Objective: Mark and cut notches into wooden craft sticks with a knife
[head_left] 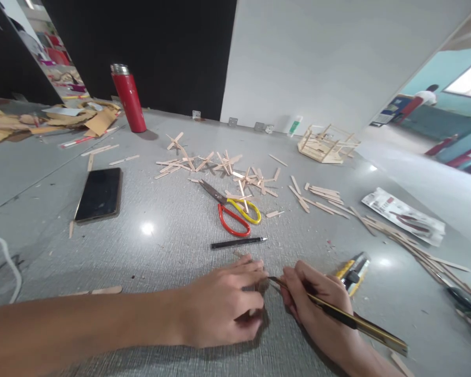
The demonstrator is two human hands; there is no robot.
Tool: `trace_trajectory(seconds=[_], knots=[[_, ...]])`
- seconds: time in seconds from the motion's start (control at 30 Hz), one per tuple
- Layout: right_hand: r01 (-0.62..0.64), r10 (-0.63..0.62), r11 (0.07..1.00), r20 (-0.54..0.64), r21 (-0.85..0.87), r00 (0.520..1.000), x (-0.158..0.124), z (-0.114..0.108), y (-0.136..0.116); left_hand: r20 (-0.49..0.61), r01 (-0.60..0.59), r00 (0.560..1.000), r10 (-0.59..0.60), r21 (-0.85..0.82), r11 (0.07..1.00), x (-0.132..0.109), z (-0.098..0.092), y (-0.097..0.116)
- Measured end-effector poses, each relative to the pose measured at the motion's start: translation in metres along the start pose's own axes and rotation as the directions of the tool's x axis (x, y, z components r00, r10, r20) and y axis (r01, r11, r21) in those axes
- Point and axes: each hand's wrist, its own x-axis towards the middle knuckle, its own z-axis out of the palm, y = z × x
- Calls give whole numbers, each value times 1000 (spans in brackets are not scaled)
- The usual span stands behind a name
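- The right hand (322, 301) is closed in a pen-like grip around a knife (339, 313), its black and gold handle sloping back over the hand.
- The knife's long axis runs from 10 o'clock, where the tip is, to 4 o'clock at the butt; the tip ends just beside the left hand's fingertips, touching or barely apart, I cannot tell which.
- The left hand (227, 303) lies at 9 o'clock from the right, fingers bent and lowered to the desk (168, 256); whether they pinch anything is hidden.
- The right hand is the nearer to the box cutter (352, 273), close by at its 2 o'clock.
- From the left hand, a pen (237, 243) lies near at 12 o'clock, roughly crosswise, with scissors (222, 199) beyond it and a phone (99, 195) well apart at 10 o'clock.
- Open room: bare desk between the phone and the left hand, and a patch at 3 o'clock past the box cutter.
- At the far side, the desk meets a white panel (298, 63); its near edge is out of view.
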Motion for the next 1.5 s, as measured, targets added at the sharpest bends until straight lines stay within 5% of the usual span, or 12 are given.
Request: trace_trajectory(seconds=[0.2,0.4,0.83,0.97,1.5], knots=[[46,-47,998,21,43,999,-3,-4,1,-246,311,931,-271,144,939,0,4,15],[83,-85,996,67,32,994,-3,-1,-7,-266,227,953,-144,314,922,-4,11,19],[37,-36,999,81,-7,996,-13,6,-10,-125,62,992,15,586,808,-16,20,32],[42,-39,999,98,-21,994,-9,8,-10,-28,-6,999,29,592,806,-15,15,36],[62,-58,996,71,-63,996,-3,10,-18,-23,1,1000,15,551,834,-17,22,33]])
